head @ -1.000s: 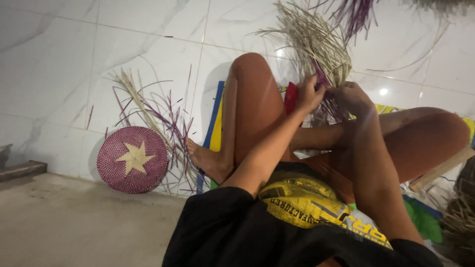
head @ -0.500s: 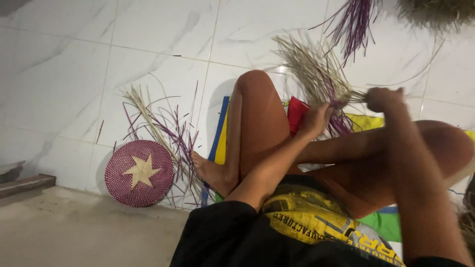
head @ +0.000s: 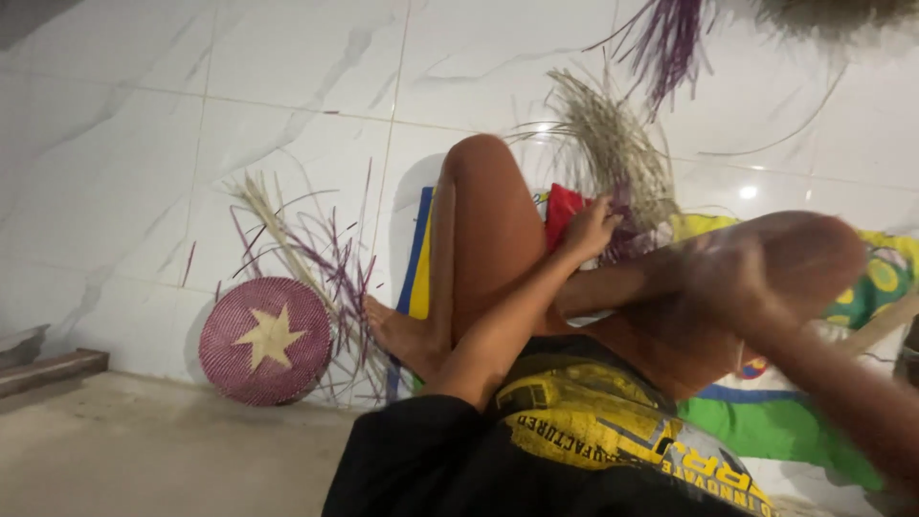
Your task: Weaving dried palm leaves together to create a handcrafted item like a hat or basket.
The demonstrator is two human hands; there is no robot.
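I sit cross-legged on a white tiled floor. My left hand [head: 589, 230] grips the base of a half-woven piece whose pale and purple straw strands [head: 613, 158] fan out above it. A red object [head: 563, 209] lies just beside that hand, against my raised knee. My right hand [head: 739, 280] is a blur in front of my other knee, away from the strands. Whether it holds anything cannot be made out.
A round purple woven mat with a pale star [head: 266, 340] lies on the tiles at left, next to loose purple and pale strands [head: 306, 254]. A purple strand bundle [head: 668, 38] lies at the top. A colourful sheet [head: 419, 263] and green cloth [head: 780, 426] lie under me.
My right hand left the strands, pulled out to the right, then swung down in front of my knee. My left hand has stayed on the woven piece.
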